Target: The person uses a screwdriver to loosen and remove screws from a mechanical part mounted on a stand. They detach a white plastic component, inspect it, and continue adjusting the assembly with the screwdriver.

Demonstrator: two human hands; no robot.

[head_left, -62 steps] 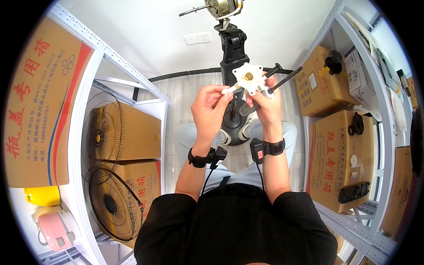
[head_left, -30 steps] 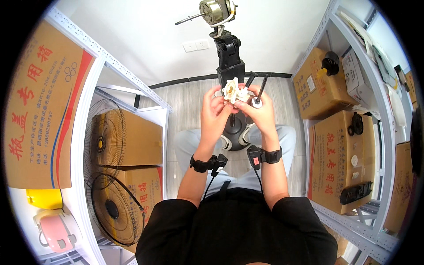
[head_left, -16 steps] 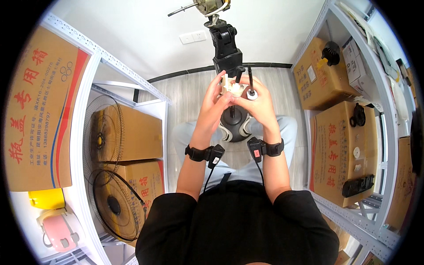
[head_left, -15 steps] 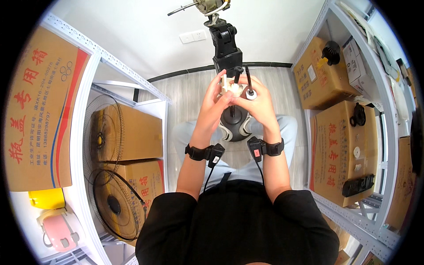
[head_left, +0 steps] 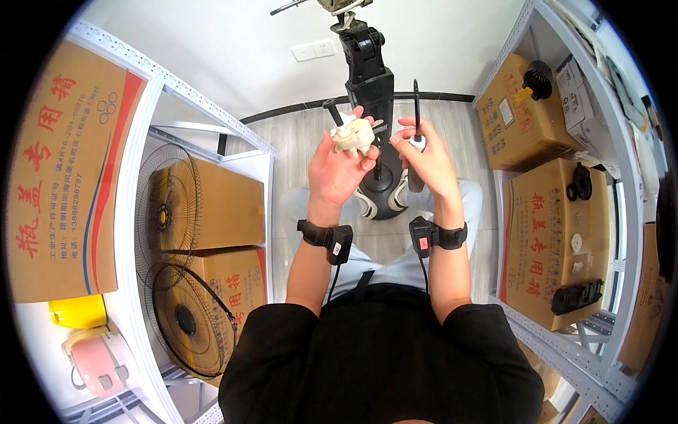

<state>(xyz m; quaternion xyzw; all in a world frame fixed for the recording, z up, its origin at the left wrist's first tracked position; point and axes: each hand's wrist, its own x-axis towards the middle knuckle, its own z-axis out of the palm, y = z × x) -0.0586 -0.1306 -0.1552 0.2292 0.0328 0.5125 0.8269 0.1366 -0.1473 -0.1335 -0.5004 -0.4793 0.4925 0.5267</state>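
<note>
while our left hand (head_left: pixel 337 166) grips the cream plastic motor part (head_left: pixel 352 134) at its fingertips, our right hand (head_left: pixel 426 161) pinches a black screwdriver (head_left: pixel 416 106) upright just beside it, before the black fan stand (head_left: pixel 372 78).

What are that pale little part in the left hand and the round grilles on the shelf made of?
The pale part looks like moulded cream plastic, matte and smooth-edged. The fan grilles appear to be thin dark metal wire, probably painted or coated; the finish is hard to judge from here.
</note>
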